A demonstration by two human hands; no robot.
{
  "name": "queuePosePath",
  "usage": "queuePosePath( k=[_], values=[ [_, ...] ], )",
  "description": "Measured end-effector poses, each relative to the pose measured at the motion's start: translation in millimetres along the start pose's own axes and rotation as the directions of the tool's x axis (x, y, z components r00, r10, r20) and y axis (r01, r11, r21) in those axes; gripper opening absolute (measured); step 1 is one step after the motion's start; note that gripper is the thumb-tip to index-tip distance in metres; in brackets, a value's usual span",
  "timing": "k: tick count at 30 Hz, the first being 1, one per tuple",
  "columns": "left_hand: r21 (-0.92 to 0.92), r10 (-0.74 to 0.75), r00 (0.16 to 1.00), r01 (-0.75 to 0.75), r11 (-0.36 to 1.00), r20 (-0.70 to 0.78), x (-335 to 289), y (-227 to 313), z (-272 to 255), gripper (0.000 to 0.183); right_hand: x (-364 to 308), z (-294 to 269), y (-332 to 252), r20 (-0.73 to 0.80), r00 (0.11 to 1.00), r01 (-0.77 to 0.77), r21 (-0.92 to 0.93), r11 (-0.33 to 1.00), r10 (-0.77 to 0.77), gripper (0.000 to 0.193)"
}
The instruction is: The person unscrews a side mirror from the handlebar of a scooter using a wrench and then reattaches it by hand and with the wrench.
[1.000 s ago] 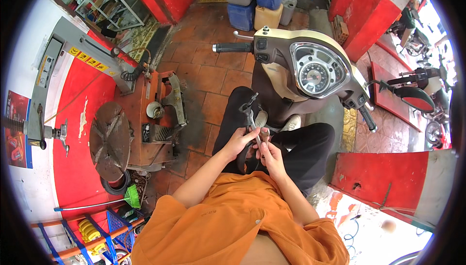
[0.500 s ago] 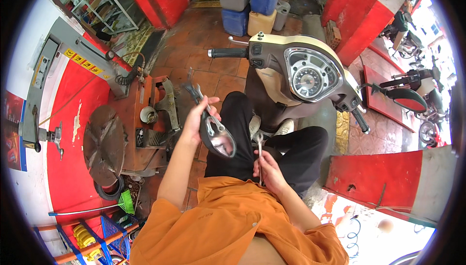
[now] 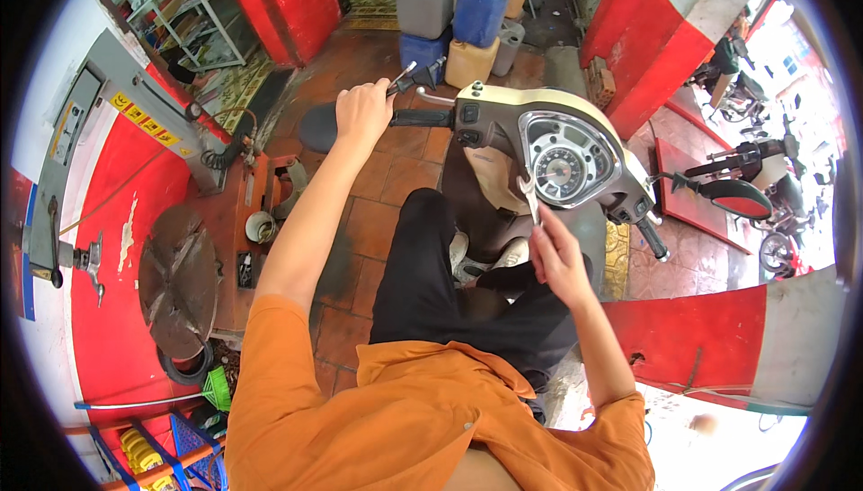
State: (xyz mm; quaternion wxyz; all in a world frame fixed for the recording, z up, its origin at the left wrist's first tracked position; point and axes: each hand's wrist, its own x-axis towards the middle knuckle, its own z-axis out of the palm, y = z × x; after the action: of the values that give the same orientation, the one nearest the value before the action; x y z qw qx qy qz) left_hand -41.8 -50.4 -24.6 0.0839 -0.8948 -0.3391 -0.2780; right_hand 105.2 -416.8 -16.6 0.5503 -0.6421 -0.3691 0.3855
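Observation:
My left hand [image 3: 364, 115] is raised near the scooter's left handlebar grip [image 3: 422, 118]. Its fingers are closed round a black rear-view mirror [image 3: 316, 127], whose dark head sticks out to the left and whose stem end [image 3: 430, 75] points right, above the brake lever. A thin metal piece also shows above the knuckles; its full shape is hidden. In my right hand [image 3: 559, 262] a silver wrench [image 3: 530, 199] stands with its open jaw up, in front of the scooter's round speedometer [image 3: 564, 172]. The scooter's right mirror [image 3: 739, 198] is in place.
Several plastic jerrycans [image 3: 475, 19] are stacked on the tiled floor ahead. At left stands a tyre-changing machine with a round turntable [image 3: 180, 266]. A red pillar [image 3: 620, 60] rises ahead right, with parked motorbikes [image 3: 773, 176] beyond. A green broom [image 3: 217, 389] lies lower left.
My left hand has carried the mirror up and forward to the left handlebar, turning it over. My right hand has lifted its wrench from my lap, up and right toward the dashboard.

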Motion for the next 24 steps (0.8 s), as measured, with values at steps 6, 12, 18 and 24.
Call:
queuePosePath(
  k=[6,12,18,24],
  values=[
    [-0.002,-0.154,0.977,0.156,0.988,0.148,30.2,36.1,28.7,0.021,81.6,-29.7,-33.3,0.017,0.863,0.366,-0.71,0.602,-0.504,0.042],
    [0.066,-0.3,0.897,0.295,0.953,0.325,46.8,40.2,37.3,0.017,155.7,-20.8,-54.2,0.112,0.901,0.339,-0.785,0.519,-0.418,0.039],
    [0.101,-0.207,0.889,0.181,0.978,0.409,51.5,44.6,37.4,0.02,183.6,-9.0,-50.8,0.137,0.903,0.313,-0.86,0.404,-0.408,0.034],
    [0.183,-0.18,0.873,0.107,0.977,0.454,59.0,52.2,40.1,0.02,198.3,-10.3,-45.5,0.196,0.886,0.348,-0.88,0.323,-0.42,0.031]
  ],
)
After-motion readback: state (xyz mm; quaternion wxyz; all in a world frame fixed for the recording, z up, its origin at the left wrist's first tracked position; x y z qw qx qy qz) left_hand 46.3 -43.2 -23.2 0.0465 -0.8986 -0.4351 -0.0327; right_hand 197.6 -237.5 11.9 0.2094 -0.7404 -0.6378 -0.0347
